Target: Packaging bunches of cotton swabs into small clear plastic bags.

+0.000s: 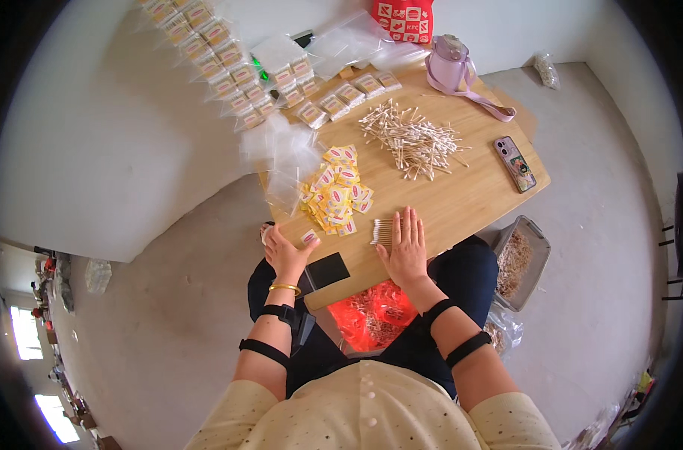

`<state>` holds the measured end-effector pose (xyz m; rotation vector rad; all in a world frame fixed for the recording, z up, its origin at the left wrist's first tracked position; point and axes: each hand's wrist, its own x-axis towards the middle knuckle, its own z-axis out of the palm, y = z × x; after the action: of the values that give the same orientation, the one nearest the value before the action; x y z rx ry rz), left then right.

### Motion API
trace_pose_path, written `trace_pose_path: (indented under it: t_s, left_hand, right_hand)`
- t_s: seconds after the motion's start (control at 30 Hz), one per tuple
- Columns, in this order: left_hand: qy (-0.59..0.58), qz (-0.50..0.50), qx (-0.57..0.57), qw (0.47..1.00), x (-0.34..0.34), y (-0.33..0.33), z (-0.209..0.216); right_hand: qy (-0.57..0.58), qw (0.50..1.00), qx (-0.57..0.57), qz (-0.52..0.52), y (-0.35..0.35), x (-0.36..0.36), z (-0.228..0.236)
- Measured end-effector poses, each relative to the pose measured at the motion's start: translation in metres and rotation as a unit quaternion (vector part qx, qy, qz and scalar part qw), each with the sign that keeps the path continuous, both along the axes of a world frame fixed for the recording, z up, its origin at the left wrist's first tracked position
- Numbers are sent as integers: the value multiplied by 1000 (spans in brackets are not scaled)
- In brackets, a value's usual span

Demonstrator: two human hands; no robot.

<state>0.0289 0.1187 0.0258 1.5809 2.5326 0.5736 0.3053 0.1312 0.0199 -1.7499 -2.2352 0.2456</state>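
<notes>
I sit at a small wooden table [461, 199]. My right hand [406, 246] lies flat, fingers together, on a small bundle of cotton swabs [382, 231] near the front edge. My left hand [286, 253] rests at the table's left front corner, pinching a small yellow-and-white packet [309, 237]. A heap of the same yellow packets [338, 191] lies just beyond my left hand. A loose pile of cotton swabs [412, 140] is spread further back in the middle.
Clear plastic bags [285, 154] lie at the table's left; filled bags [229, 67] run in rows across the back. A lilac bottle with a strap [450, 66], a phone [514, 163], a black card [327, 270], a grey tray [517, 262] and a red bag [371, 311] surround me.
</notes>
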Motion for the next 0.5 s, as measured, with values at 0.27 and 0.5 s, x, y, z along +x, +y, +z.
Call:
trace_pose_path:
  t_s: [0.27,0.5]
  left_hand:
    - [-181,8,-42,983,-81,-32,7]
    - [-391,-127,-104,905,-24,-38,53]
  right_hand:
    - [-14,994,-10,107,-38,-48,-2]
    - [-23,992,1,125,-45,-57,4]
